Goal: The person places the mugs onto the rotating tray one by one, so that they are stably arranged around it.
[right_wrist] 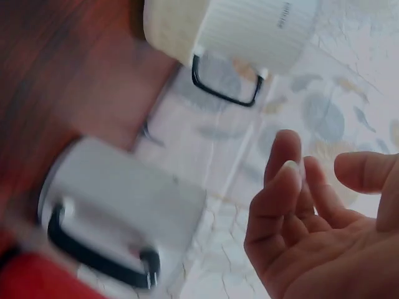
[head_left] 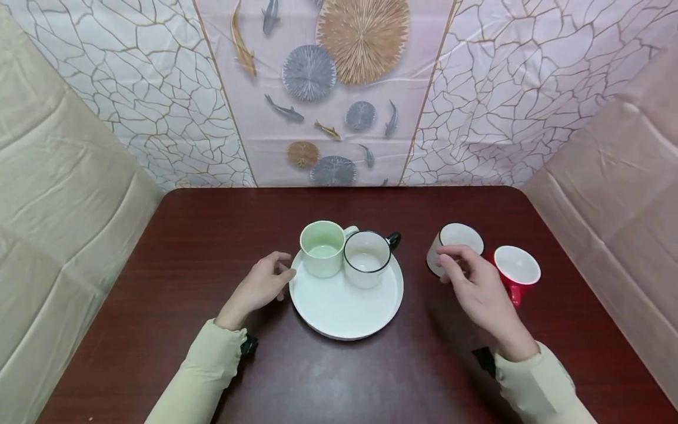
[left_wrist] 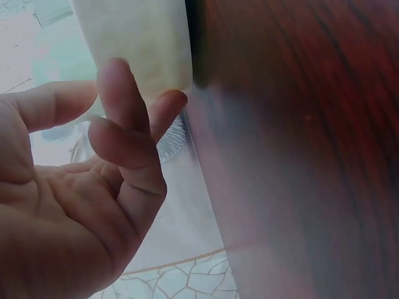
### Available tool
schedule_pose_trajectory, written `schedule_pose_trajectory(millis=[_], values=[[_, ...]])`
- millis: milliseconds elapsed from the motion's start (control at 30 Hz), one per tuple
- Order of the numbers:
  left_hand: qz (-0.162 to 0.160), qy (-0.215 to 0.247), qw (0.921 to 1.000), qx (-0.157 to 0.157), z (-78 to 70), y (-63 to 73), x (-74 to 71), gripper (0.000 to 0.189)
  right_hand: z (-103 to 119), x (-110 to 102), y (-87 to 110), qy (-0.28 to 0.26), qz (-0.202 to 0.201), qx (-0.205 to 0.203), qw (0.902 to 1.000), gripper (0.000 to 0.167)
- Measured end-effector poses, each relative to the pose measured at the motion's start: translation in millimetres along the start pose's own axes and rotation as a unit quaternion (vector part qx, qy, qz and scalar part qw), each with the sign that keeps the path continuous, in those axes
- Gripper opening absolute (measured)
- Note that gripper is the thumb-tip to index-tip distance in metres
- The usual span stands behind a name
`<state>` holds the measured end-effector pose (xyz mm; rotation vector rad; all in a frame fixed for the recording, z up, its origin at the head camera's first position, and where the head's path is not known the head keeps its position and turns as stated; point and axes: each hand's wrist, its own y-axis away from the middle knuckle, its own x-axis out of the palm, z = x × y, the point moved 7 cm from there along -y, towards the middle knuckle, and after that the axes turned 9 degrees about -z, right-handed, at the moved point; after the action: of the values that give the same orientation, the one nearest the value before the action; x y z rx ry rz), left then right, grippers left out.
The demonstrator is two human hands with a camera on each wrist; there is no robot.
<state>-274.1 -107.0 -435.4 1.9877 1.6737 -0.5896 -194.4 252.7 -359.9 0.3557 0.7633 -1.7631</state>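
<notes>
A round white tray [head_left: 344, 321] carries a pale green mug [head_left: 322, 259] and a white mug [head_left: 367, 274] with a black rim and black handle, side by side at its back. My left hand [head_left: 261, 285] is at the tray's left edge, fingertips right at the rim and fingers loosely bent. Over on the right, my right hand [head_left: 477, 288] hovers with relaxed fingers in front of a greyish-white mug [head_left: 435, 250], overlapping it in the head view. That mug's black handle [right_wrist: 103, 258] shows in the right wrist view. Neither hand holds anything.
A red mug [head_left: 516, 274] with a white inside stands just right of the greyish one, its handle toward me. All of this is on a dark reddish-brown table [head_left: 328, 383]. A patterned cloth wall [head_left: 333, 94] rises behind the table's back edge.
</notes>
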Motion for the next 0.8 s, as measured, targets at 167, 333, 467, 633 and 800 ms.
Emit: schedule_pose_trajectory(millis=[167, 333, 467, 633, 800], values=[[0.001, -0.005, 1.0000, -0.005, 2.1, 0.2, 0.1, 0.047, -8.1, -34.5, 15.5, -0.020, -0.061, -0.006, 0.9979, 0.021], [0.018, -0.011, 0.9998, 0.002, 3.5, 0.8, 2.8, 0.050, -27.7, -64.8, 22.4, -0.026, -0.125, 0.018, 0.9916, 0.020], [0.038, -0.010, 0.9992, 0.003, 3.5, 1.6, 5.7, 0.051, -46.1, -86.6, 26.4, -0.019, -0.183, 0.064, 0.9808, 0.019], [0.042, -0.007, 0.9991, -0.008, 3.7, 2.3, 5.7, 0.046, -71.2, -104.9, 33.1, 0.003, -0.258, 0.144, 0.9552, 0.016], [0.028, 0.012, 0.9994, -0.014, 3.2, 1.9, 1.3, 0.042, -95.3, -96.1, 38.2, 0.064, -0.181, 0.201, 0.9607, 0.043]])
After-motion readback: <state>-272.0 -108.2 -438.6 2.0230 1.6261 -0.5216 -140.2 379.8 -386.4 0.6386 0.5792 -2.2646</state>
